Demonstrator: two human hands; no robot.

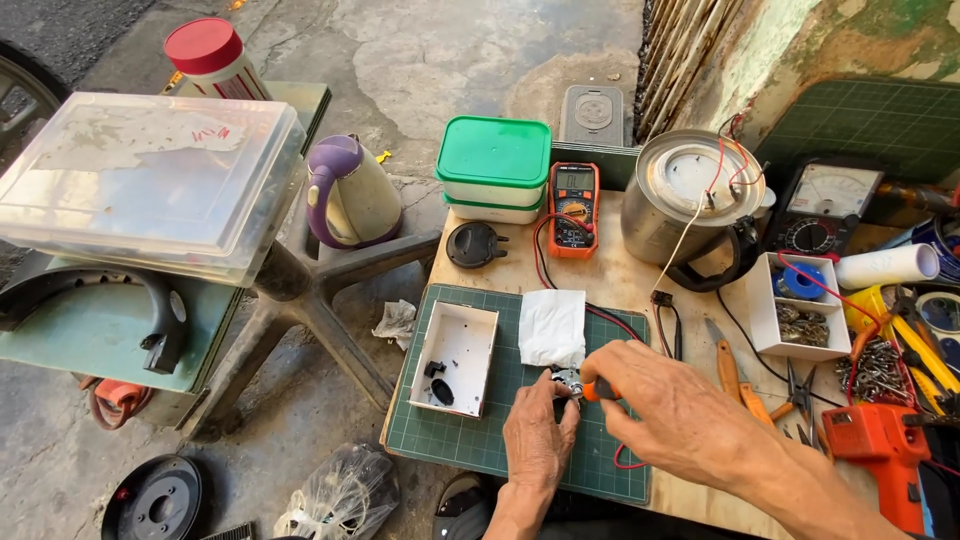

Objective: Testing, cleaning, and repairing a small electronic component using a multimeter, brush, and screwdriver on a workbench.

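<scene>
At the far left a clear plastic lidded box (150, 175) sits on a green stand, with a red-capped white jar (212, 58) behind it and a purple and cream electric kettle (350, 195) on the concrete floor beside it. On the wooden worktop (500, 262) lies a green gridded cutting mat (510, 395); a small white open cardboard tray (457, 358) with two black bits in it rests on the mat's left part, and a folded white paper tissue (552, 327) lies just right of it. Behind the mat stand a round black cap (473, 244), a stack of white tubs with green lids (494, 168) and an orange digital multimeter (573, 208) with its red and black leads trailing forward.

At the near edge of the mat, the left hand (538, 440) pinches a small silvery metal part (568, 381), its grip closed on it from below, just in front of the tissue. The right hand (672, 405) is closed round an orange-handled tool (598, 391), whose tip meets the metal part; how the part looks in detail is too small to tell.

Further right stand a steel kettle body (690, 200) with loose wires, a white box of small parts (800, 305), orange-handled pliers (735, 375), a pile of screws (875, 368) and an orange power tool (880, 450)
</scene>
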